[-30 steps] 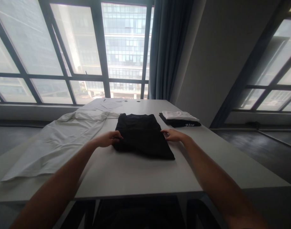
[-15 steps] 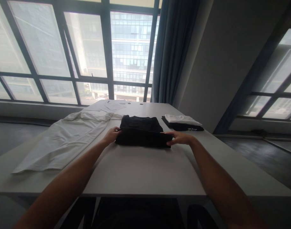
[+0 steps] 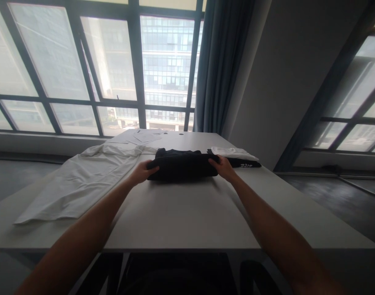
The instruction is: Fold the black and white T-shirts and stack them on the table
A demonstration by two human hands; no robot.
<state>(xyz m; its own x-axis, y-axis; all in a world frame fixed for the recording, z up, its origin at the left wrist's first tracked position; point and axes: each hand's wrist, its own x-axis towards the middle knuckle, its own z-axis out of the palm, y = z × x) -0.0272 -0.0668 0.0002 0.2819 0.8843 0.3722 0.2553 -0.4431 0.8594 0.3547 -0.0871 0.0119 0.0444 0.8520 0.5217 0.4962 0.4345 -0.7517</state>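
Where table edge (image 3: 181,246) lies bare — hands grip folded black garment (image 3: 183,166).

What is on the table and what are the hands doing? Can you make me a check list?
Surface: white table, bare at the near edge.
Job's things: folded black garment in the middle of the table.
Clutter: white garment spread flat on the left; small stack of folded clothes, white on black, on the right; papers at the far end.
Grippers: left hand grips the black garment's left end; right hand grips its right end.
Cables: nothing seen.
Surroundings: big windows, blue curtain, grey wall.
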